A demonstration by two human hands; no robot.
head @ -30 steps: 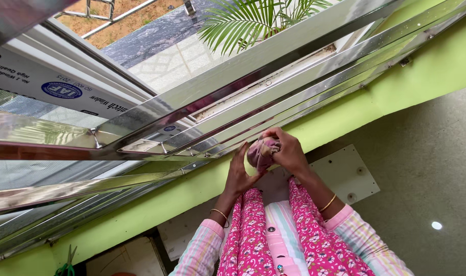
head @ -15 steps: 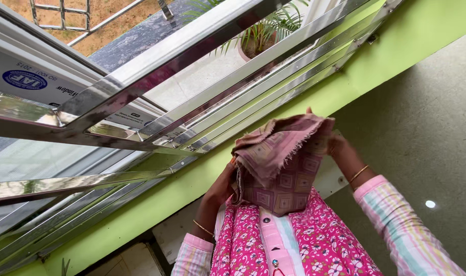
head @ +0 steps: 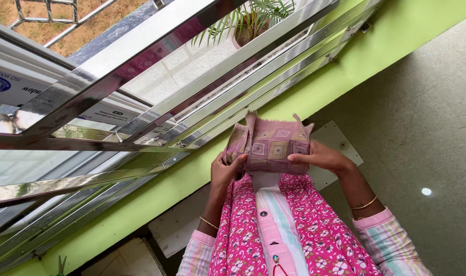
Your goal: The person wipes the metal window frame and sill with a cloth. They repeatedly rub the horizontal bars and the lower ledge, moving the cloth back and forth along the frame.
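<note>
Left hand [head: 225, 171] curled shut on the left edge of a folded cloth [head: 271, 145], thumb on the front face, other fingers hidden behind. Right hand [head: 322, 158] closed on the right edge of the same cloth, thumb flat against the lower front, fingers wrapped round the back. Cloth pink and mauve with square patterns, folded into a thick rectangle, frayed corners sticking up at the top, held level between both hands in front of the chest, above a pink flowered garment [head: 294, 230] with striped sleeves. Thin gold bangle [head: 366, 204] on the right wrist, another on the left. Behind the cloth, a lime-green wall ledge [head: 396, 36] running diagonally, with shiny steel window bars [head: 156, 46] beyond it. Potted palm [head: 248, 20] outside the window on a tiled floor. White panel [head: 340, 148] just beside the right hand, grey floor [head: 427, 117] on the right.
</note>
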